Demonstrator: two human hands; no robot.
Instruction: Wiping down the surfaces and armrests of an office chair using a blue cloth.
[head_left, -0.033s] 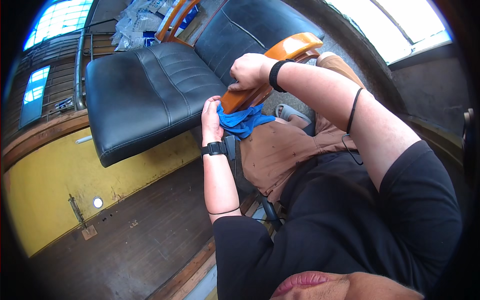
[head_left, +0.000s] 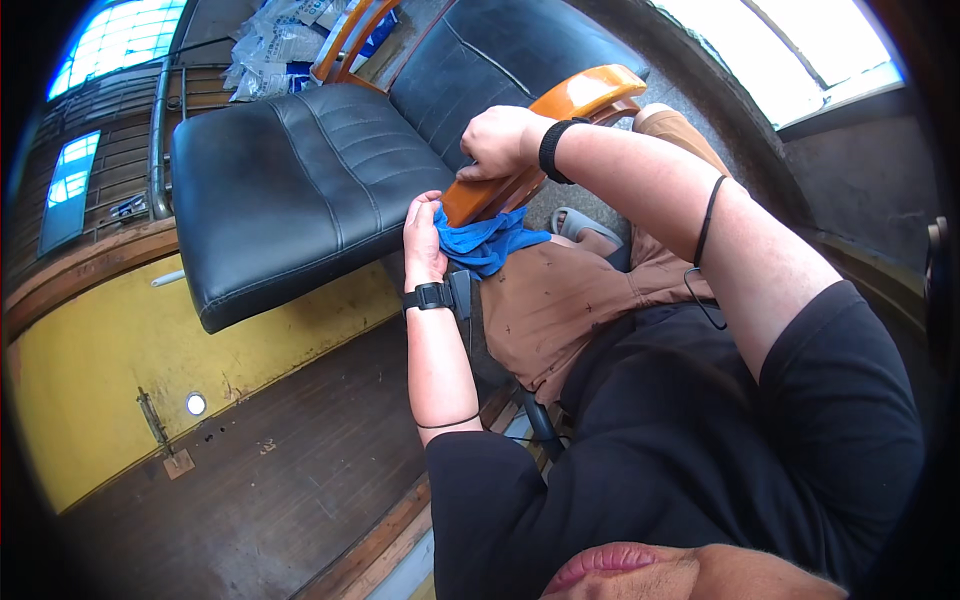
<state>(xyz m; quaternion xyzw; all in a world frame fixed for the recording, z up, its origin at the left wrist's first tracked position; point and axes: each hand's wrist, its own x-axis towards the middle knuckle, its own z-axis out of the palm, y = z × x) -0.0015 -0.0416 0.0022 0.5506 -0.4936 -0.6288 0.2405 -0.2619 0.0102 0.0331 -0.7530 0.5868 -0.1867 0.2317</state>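
Note:
A chair with a black padded seat [head_left: 265, 215] and a black backrest [head_left: 530, 50] lies tilted in front of me. Its glossy orange-brown wooden armrest [head_left: 590, 92] slants down toward my lap. My right hand [head_left: 497, 145] is closed over the middle of that armrest, knuckles up. At the armrest's lower end my left hand [head_left: 424, 238] grips a bunched blue cloth [head_left: 488, 246], pressing it against the wood beside the seat's edge. The left fingertips are partly hidden behind the cloth and wood.
The chair's other wooden armrest [head_left: 350, 38] stands at the far side, near clear and blue plastic bags [head_left: 275, 45]. A yellow panel [head_left: 100, 370] and a dark brown board [head_left: 260, 500] lie at the left. Metal bars [head_left: 160, 140] rise behind. A slippered foot [head_left: 585, 232] shows below the armrest.

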